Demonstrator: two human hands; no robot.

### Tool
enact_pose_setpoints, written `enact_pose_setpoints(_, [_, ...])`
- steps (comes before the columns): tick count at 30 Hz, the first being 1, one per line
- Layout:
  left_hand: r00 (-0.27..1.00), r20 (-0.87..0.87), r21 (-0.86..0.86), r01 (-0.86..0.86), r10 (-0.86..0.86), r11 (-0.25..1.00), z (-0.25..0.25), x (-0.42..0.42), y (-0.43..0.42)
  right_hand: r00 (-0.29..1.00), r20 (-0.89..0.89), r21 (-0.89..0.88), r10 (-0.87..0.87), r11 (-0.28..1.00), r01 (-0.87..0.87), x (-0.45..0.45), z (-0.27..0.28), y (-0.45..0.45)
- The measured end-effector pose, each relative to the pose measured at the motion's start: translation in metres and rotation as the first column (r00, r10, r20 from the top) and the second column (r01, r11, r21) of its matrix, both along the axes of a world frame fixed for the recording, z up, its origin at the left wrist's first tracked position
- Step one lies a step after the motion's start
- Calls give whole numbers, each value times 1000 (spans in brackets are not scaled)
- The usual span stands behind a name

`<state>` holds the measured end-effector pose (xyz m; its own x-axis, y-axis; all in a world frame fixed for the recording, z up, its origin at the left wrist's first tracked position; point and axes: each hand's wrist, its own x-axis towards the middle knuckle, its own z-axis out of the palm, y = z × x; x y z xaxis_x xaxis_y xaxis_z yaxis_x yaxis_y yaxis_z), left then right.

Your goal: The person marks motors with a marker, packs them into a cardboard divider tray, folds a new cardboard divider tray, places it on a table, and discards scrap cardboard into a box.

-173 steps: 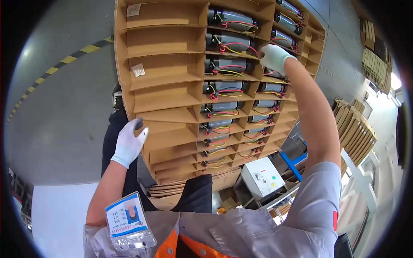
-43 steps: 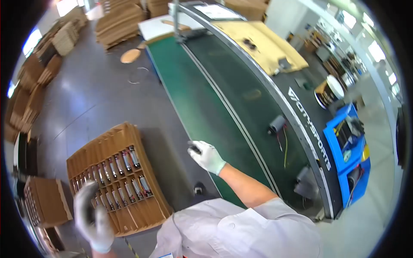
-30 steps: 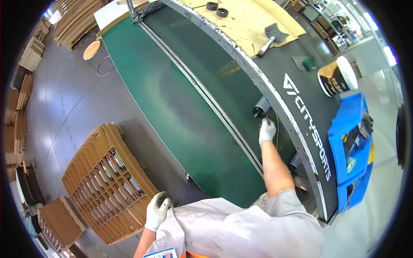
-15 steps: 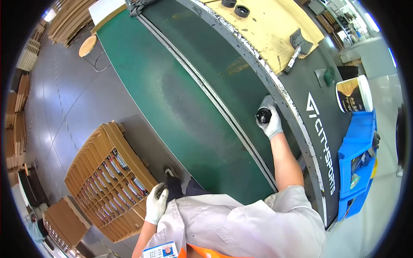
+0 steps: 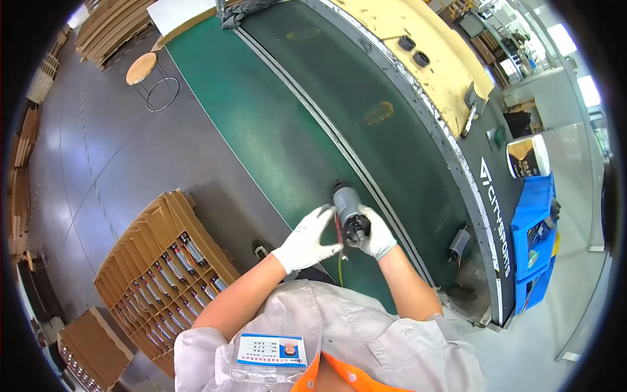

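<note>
A grey cylindrical motor (image 5: 346,200) with black ends is tilted over the green work surface, and my right hand (image 5: 377,236) in a white glove grips its near end. My left hand (image 5: 307,240), gloved too, is beside the motor with thumb and fingers apart. Red and yellow-green wires (image 5: 339,264) hang by the left fingertips; whether the fingers touch them cannot be made out. Further right, a second grey motor (image 5: 460,242) with wires lies on the dark green belt (image 5: 411,170) near the side rail.
At lower left stands a cardboard divider box (image 5: 163,261) holding several wired motors. A metal strip (image 5: 339,140) runs along the bench. Beyond the rail (image 5: 418,98) are black rings (image 5: 421,59), a white-lidded bucket (image 5: 529,157) and blue bins (image 5: 532,225). A stool (image 5: 142,68) stands on the floor.
My right hand has brought the motor from beside the rail to the green surface in front of me. My left hand has risen from the box side to the motor. The view has shifted.
</note>
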<state>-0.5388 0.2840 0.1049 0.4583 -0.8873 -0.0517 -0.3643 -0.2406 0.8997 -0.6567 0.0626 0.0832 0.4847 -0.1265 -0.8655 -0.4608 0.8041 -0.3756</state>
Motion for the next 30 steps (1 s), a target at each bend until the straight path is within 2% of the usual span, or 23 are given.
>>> enact_pose_setpoints(4, [977,200,-134,97,-69,986,-10,17,-25,973,29,-116,231,967,-226,37,-4,13])
enact_pose_setpoints(6, [970,235,-173,101,-58,980,-12,26,-33,912,-46,-142,408,901,-411,47,13,-1])
enact_pose_setpoints(7, [962,271,-201,100,-42,974,-12,31,-39,829,-47,-201,557,808,-554,51,17,-15])
enact_pose_setpoints(9, [958,284,-210,14,47,978,-11,40,-48,862,97,-188,497,860,-474,55,30,-26])
enact_pose_setpoints(10, [952,292,-201,-30,90,979,-11,46,-53,875,87,-227,477,864,-449,59,47,-28])
enact_pose_setpoints(11, [941,309,-169,-85,135,982,-14,50,-61,853,25,-311,522,815,-489,61,58,-37])
enact_pose_setpoints(12, [945,283,-108,-136,162,985,-7,55,-66,823,3,-605,568,656,-450,59,75,-41])
enact_pose_setpoints(13, [947,261,-40,-182,186,982,2,58,-70,801,-38,-829,598,428,-359,58,102,-43])
enact_pose_setpoints(14, [930,290,-83,-209,224,974,5,59,-73,816,-71,-959,574,185,-213,62,155,-40])
enact_pose_setpoints(15, [934,196,-76,-289,299,954,0,58,-76,841,-44,-998,539,15,-62,58,192,-50])
enact_pose_setpoints(16, [925,101,-53,-362,366,931,-10,56,-77,854,-37,-974,519,-208,84,53,217,-68])
enact_pose_setpoints(18, [918,145,-57,-364,368,930,-29,52,-80,914,-25,-850,404,-490,194,47,258,-105])
enact_pose_setpoints(19, [902,130,-42,-409,411,911,-29,45,-83,944,-54,-762,325,-624,171,47,261,-129])
enact_pose_setpoints(20, [879,113,-28,-463,463,886,-29,38,-84,961,-147,-740,235,-670,51,46,263,-147])
enact_pose_setpoints(22, [864,155,-33,-479,478,877,-30,37,-88,917,-357,-762,176,-622,-178,52,273,-164])
enact_pose_setpoints(23, [867,145,-45,-476,478,878,-31,38,-87,873,-454,-799,180,-515,-309,57,279,-166])
enact_pose_setpoints(25, [869,126,-63,-474,478,878,-29,40,-85,803,-582,-724,130,-533,-438,69,279,-169])
enact_pose_setpoints(28, [869,92,-36,-485,486,874,-29,40,-84,792,-592,-661,147,-651,-373,75,265,-181])
enact_pose_setpoints(29, [865,93,-32,-492,493,870,-29,40,-83,781,-598,-668,178,-649,-364,75,265,-180])
enact_pose_setpoints(30, [864,90,-32,-494,495,869,-26,40,-83,819,-549,-650,168,-702,-292,74,261,-177])
